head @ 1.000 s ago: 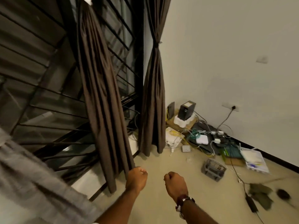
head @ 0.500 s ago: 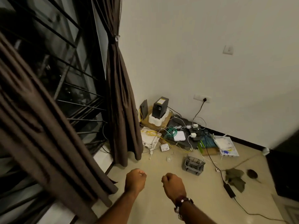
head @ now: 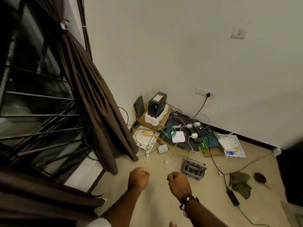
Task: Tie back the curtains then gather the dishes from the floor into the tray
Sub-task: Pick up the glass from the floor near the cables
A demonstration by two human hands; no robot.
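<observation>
Head view shows both hands low in the centre of the frame, the left hand (head: 138, 178) and the right hand (head: 179, 183) each curled into a loose fist and holding nothing. The far curtain (head: 91, 89), running from upper left toward the centre, is gathered at a round tie-back (head: 64, 24) near the top left, so I judge that part done; a 2nd curtain (head: 41, 192) lies bunched along the lower left edge, and whether it is tied I cannot tell. The next step seems to be the dishes, yet no tray is in sight; only a small dark bowl-like thing (head: 259, 177) sits at the right, beside a crumpled green cloth (head: 239, 183). Turning right looks wise, stepping on the bare floor (head: 157, 202) and keeping clear of the black cable (head: 218, 169), the grey basket (head: 193, 168) and the tangle of wires (head: 172, 133).
</observation>
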